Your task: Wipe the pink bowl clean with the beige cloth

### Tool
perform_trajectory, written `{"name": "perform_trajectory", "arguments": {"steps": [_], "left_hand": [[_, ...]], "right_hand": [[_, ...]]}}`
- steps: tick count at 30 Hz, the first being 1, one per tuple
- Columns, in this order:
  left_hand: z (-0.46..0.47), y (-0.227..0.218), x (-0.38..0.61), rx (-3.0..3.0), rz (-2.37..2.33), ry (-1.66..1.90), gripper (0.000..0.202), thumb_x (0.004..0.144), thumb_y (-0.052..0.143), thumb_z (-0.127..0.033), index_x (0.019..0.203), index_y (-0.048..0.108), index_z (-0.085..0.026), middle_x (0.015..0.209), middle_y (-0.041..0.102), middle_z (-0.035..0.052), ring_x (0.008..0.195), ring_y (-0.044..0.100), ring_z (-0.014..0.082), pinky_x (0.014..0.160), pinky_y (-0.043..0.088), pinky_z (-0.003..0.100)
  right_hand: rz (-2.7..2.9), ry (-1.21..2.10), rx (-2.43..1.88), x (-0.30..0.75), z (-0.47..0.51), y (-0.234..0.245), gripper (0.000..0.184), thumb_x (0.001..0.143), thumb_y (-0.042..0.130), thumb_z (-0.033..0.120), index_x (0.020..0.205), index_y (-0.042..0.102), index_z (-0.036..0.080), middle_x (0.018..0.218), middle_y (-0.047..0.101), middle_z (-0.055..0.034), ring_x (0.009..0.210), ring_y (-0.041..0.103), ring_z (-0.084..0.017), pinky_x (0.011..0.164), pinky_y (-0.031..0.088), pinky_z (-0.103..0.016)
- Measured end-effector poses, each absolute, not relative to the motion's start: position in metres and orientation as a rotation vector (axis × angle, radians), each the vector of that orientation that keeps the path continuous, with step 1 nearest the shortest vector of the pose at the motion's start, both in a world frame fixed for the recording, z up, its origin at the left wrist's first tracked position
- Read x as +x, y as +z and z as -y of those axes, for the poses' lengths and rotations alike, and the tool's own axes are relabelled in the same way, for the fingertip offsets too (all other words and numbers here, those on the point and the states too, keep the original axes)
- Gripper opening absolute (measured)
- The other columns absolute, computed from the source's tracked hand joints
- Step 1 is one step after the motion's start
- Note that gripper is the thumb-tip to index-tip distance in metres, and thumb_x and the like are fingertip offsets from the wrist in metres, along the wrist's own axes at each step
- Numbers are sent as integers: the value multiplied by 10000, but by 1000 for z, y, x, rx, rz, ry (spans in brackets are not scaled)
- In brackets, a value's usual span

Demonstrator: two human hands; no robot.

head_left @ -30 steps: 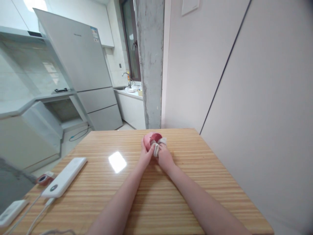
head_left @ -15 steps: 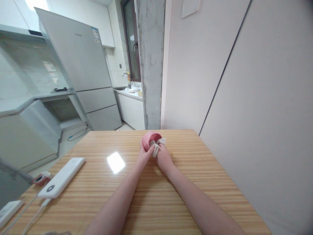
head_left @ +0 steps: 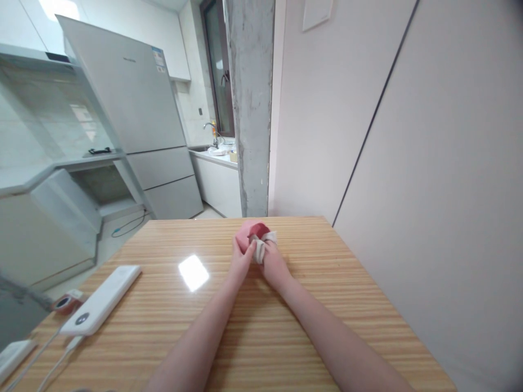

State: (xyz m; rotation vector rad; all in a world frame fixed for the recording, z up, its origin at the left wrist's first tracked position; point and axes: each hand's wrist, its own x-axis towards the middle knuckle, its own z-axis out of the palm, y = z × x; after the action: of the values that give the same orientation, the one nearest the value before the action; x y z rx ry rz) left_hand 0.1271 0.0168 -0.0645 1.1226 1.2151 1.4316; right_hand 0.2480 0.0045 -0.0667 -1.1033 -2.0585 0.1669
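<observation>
A pink, faceted bowl-like vessel is held tilted over the far part of the wooden table, its darker opening turned toward the right. My left hand is closed around its near left side, the thumb lying by the rim. My right hand grips a crumpled whitish cloth that is pressed against the vessel's rim and partly inside the opening. The fingertips of the right hand are hidden by the cloth. Both hands are close together.
On the table at the left lie a white power bank with a cable, a reddish round object and another white block. A pinkish-white wall borders the right side. Beyond stands a fridge.
The pink vessel has turned slightly in my left hand, and its rim sits at a different angle. My right hand and the cloth have hardly shifted.
</observation>
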Motion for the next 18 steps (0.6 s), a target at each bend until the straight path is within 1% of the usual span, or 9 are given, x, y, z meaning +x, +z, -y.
{"name": "perform_trajectory", "arguments": {"steps": [3,5,6,8,10,12,15,17,18], "left_hand": [[-23,-58,106,1288,-1331,1442,503,775,568,-505,1135,507,-160,1029,649,98,977,622,224,844,501,330],[-25,-49,93,1477,-1372,1377,448,762,578,-496,1054,570,-157,984,658,84,964,618,238,858,490,346],[-25,-47,90,1540,-1382,1341,449,752,593,-491,1050,582,-156,994,657,87,965,616,246,871,483,361],[-23,-47,95,1528,-1375,1329,525,735,622,-480,1144,546,-159,1080,638,110,988,611,254,889,473,383],[-20,-53,109,1421,-1344,1400,658,720,653,-458,1275,439,-176,1192,591,132,1053,590,250,921,456,383],[-19,-60,119,1354,-1319,1449,733,704,680,-432,1319,369,-184,1239,562,137,1115,561,242,964,428,373],[-23,-62,114,1359,-1326,1439,629,738,636,-431,1260,418,-155,1204,577,140,1129,551,243,995,400,382],[-26,-58,100,1417,-1332,1426,557,748,618,-423,1210,477,-144,1181,591,136,1133,547,254,1010,384,395],[-26,-56,95,1471,-1318,1420,559,737,632,-413,1210,491,-150,1183,593,129,1143,542,258,1020,374,399]], "right_hand": [[2247,119,-1030,250,-4,-61,235,826,499,65,971,651,170,975,632,-76,1011,501,-196,940,405,-337],[2307,43,-1047,250,-3,-59,206,863,497,110,989,642,186,1020,629,-70,1038,494,-196,960,381,-360],[2307,11,-1077,249,-3,-59,201,875,496,130,1007,635,191,1048,623,-71,1052,489,-200,966,373,-372],[2263,-7,-1159,248,-3,-63,192,883,490,148,1003,635,187,1040,618,-81,1033,493,-207,946,383,-378],[2178,22,-1232,247,-5,-69,191,867,488,126,965,646,173,973,615,-92,983,501,-212,901,410,-367],[2097,63,-1237,247,-7,-74,213,818,512,88,967,648,156,954,606,-99,964,499,-217,879,428,-360],[2105,84,-1126,249,-8,-73,273,760,551,70,1005,640,152,1011,599,-96,988,494,-221,897,434,-359],[2181,69,-1044,250,-8,-71,296,763,559,82,1036,635,165,1087,592,-91,1036,487,-225,936,423,-364],[2211,60,-1021,250,-8,-70,308,773,556,89,1060,629,172,1129,584,-91,1063,480,-227,956,414,-369]]}}
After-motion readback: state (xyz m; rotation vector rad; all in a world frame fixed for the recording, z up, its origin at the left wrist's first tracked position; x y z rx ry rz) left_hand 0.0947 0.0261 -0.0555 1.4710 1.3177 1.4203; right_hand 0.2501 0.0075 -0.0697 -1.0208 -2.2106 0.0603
